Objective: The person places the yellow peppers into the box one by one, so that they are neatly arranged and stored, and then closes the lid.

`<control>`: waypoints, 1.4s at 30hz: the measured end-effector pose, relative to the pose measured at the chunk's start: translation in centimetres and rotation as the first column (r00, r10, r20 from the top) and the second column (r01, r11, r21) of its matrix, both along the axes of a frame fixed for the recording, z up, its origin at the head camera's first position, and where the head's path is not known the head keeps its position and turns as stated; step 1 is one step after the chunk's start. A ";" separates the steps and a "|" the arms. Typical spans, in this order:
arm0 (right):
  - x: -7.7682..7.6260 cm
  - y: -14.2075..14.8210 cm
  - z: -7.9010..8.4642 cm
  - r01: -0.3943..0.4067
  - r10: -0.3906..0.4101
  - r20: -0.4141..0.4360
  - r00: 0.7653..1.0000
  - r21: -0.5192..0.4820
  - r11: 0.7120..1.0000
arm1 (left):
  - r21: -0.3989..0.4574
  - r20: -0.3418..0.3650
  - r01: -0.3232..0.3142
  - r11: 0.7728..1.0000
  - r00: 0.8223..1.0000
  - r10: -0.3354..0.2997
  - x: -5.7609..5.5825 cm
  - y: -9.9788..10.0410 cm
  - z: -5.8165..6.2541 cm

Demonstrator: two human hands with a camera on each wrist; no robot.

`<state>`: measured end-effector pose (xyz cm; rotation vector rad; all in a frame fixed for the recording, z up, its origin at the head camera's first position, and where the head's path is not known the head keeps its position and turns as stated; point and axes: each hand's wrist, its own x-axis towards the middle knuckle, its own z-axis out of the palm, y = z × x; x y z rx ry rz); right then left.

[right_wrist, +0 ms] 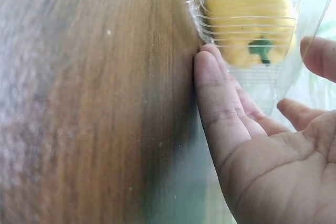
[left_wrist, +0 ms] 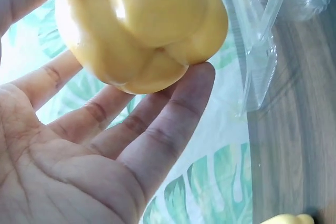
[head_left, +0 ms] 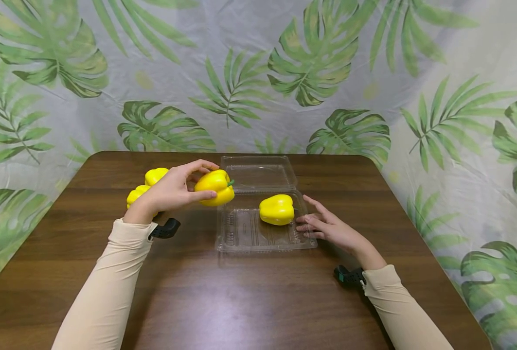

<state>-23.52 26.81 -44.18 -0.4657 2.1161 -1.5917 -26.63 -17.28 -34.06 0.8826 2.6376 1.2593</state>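
Note:
My left hand [head_left: 173,188] holds a yellow bell pepper [head_left: 215,187] with a green stem, raised beside the left edge of a clear plastic clamshell box [head_left: 245,233]. In the left wrist view the thumb and fingers grip the held pepper [left_wrist: 152,30] around its sides, its lobed bottom facing the palm. Inside the box, toward its right side, another yellow bell pepper [head_left: 276,210] lies on its side. My right hand [head_left: 334,228] has its fingers extended against the box's right wall, as the right wrist view shows; the boxed pepper's green stem [right_wrist: 260,50] appears through the ribbed plastic.
Two more yellow peppers [head_left: 156,175] sit at the left, partly behind the left forearm. The box's lid [head_left: 258,172] is folded back toward the far edge of the brown wooden table [head_left: 240,301]. A leaf-patterned cloth [head_left: 240,73] hangs behind.

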 end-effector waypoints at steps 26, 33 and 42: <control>0.1 0.1 0.1 0.000 0.000 0.003 1.000 0.015 1.000 | -0.191 -0.074 0.096 0.977 0.991 -0.111 -1.5 4.9 -0.9; 0.0 0.2 0.2 -0.030 0.030 -0.007 1.000 0.014 0.999 | -0.243 -0.095 0.126 0.962 0.984 -0.153 -1.7 5.9 -1.0; -0.2 0.2 0.1 -0.037 0.038 -0.016 0.999 0.011 0.999 | -0.311 -0.111 0.121 0.943 0.980 -0.162 -1.7 7.0 -1.3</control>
